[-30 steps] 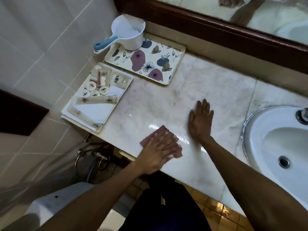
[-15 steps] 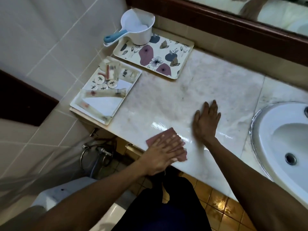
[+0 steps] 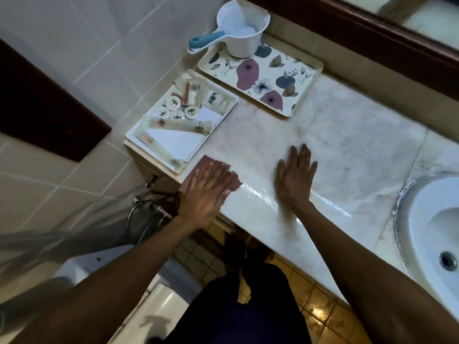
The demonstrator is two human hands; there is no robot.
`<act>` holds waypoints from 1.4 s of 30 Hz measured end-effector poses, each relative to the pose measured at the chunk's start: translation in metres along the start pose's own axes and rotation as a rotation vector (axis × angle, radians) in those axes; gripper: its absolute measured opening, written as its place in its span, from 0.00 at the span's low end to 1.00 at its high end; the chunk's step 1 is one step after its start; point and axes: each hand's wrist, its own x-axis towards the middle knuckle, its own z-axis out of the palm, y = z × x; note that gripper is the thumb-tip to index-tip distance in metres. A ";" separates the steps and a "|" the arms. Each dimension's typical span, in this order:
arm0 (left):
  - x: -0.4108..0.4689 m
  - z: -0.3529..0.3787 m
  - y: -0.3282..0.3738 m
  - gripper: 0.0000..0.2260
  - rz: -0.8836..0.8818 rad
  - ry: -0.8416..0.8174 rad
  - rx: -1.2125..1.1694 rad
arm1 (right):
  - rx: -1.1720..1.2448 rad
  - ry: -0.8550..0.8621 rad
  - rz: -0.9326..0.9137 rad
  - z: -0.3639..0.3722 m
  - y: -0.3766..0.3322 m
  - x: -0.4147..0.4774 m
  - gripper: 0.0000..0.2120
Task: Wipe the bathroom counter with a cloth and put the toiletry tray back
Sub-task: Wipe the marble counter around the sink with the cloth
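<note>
Head view shows my left hand (image 3: 207,192) flat on the reddish-brown cloth (image 3: 203,165) at the pale marble counter's (image 3: 347,145) front-left corner, beside the white toiletry tray (image 3: 139,142). My right hand (image 3: 295,180) lies flat, holding nothing. I should press evenly.

Bare counter (image 3: 347,150) stretch runs from floral tray (image 3: 263,78) to sink (image 3: 432,234); widest free room there. Left end crowded: toiletry tray (image 3: 139,141) against side wall, overhanging front edge, packed with sachets and small lids. Floral tray behind it along back wall, scoop (image 3: 242,28) standing on its far corner, handle jutting left. Left hand (image 3: 206,192) flat on cloth (image 3: 200,167) at front edge, just beside toiletry tray corner. Right hand (image 3: 295,177) flat mid-counter; open strip between hands.
</note>
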 end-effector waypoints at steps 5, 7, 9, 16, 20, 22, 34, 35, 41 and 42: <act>-0.002 -0.003 -0.016 0.23 0.039 -0.052 0.027 | -0.027 0.069 0.029 0.010 -0.003 -0.004 0.26; 0.029 -0.002 -0.006 0.23 -0.027 -0.024 0.018 | -0.017 0.074 0.027 0.009 -0.002 -0.004 0.26; 0.063 -0.001 0.014 0.23 -0.146 -0.007 -0.036 | 0.006 0.068 0.028 0.008 -0.002 -0.004 0.26; 0.046 0.009 0.077 0.23 0.186 -0.067 -0.038 | 0.042 -0.033 -0.063 -0.004 0.013 -0.003 0.26; 0.004 -0.007 0.023 0.23 0.428 -0.169 -0.004 | 0.037 -0.044 -0.148 -0.018 0.043 -0.014 0.23; 0.017 -0.015 0.002 0.24 0.370 -0.191 0.033 | 0.041 -0.038 -0.123 -0.027 0.062 -0.023 0.22; 0.008 0.028 0.206 0.22 0.295 -0.102 -0.105 | 0.138 -0.096 -0.001 -0.092 0.176 -0.075 0.23; -0.011 0.028 0.208 0.23 0.369 -0.134 -0.081 | 0.140 -0.100 0.003 -0.099 0.185 -0.079 0.25; -0.013 0.020 0.136 0.26 0.206 -0.163 0.025 | 0.130 -0.020 -0.010 -0.125 0.238 -0.108 0.23; -0.002 0.020 0.137 0.27 0.084 -0.123 0.022 | 0.113 0.017 -0.021 -0.128 0.245 -0.114 0.20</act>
